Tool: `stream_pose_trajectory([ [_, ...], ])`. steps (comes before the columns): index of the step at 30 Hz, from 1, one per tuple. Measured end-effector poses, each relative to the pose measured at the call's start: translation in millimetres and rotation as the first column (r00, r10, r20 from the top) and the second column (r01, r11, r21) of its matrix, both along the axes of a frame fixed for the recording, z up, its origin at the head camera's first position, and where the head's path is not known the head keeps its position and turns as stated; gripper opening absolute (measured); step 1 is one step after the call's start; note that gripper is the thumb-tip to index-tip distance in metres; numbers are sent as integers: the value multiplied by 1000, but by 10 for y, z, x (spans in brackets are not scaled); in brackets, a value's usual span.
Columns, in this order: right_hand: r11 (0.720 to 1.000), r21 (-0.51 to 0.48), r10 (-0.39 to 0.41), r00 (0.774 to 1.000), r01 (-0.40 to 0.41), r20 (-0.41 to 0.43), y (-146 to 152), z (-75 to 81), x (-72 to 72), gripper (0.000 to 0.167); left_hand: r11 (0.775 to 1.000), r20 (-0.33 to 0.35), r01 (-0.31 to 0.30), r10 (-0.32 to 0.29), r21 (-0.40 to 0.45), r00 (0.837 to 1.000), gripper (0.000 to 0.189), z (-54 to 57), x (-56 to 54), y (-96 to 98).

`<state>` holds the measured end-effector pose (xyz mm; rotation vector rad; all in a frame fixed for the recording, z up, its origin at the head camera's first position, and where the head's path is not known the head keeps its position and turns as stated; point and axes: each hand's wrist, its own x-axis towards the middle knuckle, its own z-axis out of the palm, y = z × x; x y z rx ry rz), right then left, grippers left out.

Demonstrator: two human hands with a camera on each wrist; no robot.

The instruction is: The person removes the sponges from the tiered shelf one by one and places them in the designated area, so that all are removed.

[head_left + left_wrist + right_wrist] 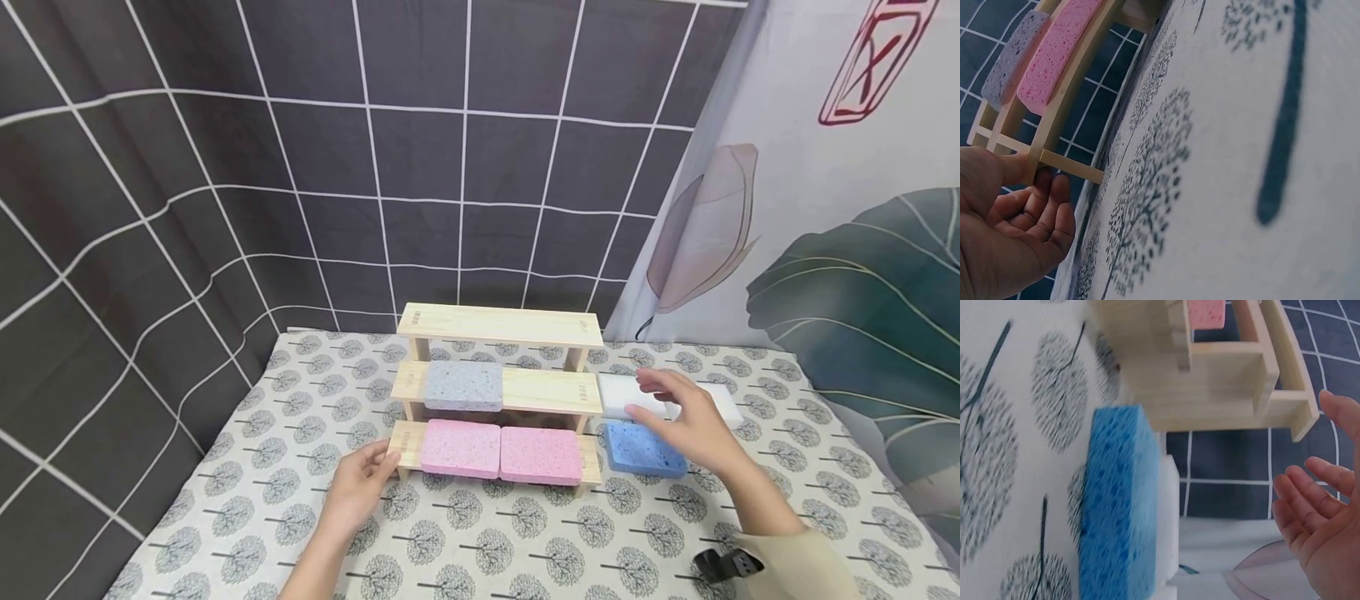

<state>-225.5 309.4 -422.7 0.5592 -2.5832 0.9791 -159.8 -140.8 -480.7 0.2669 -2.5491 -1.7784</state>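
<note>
In head view, grasping with left grip (358,485) the left end of the lowest tier of wooden rack (498,323), with thumb laid on top of the board. On this lowest tier of rack, two pink sponges (461,447), lying side by side; on its middle tier, toward the left end, one grey sponge (463,385). To the right of rack, on desk (465,542) covered with tree-printed cloth, one blue sponge (643,452), and behind it two white blocks (626,395), partly covered from sight by right grip (692,419). Right grip released there, in the air to the right of rack, with fingers and thumb apart. Behind the rack, dark curtain (416,154) with white lines. In left wrist view, pinching the end of rack's lowest board between thumb and bent fingers, below the row of pink and grey sponges. In right wrist view, close to the side of rack, blue sponge with white behind it; well apart from both, right grip loose, with fingers slightly bent.
</note>
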Motion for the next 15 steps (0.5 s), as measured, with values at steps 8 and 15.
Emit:
stream_pose_trajectory([
  [8,997,-52,53,998,-56,-45,-245,87,-58,50,1000,5,0,0,29,1000,43,14,7,-3],
  [15,995,-61,83,996,-85,-37,-395,120,-94,49,1000,9,4,-4,24,1000,40,2,-11,-9],
])
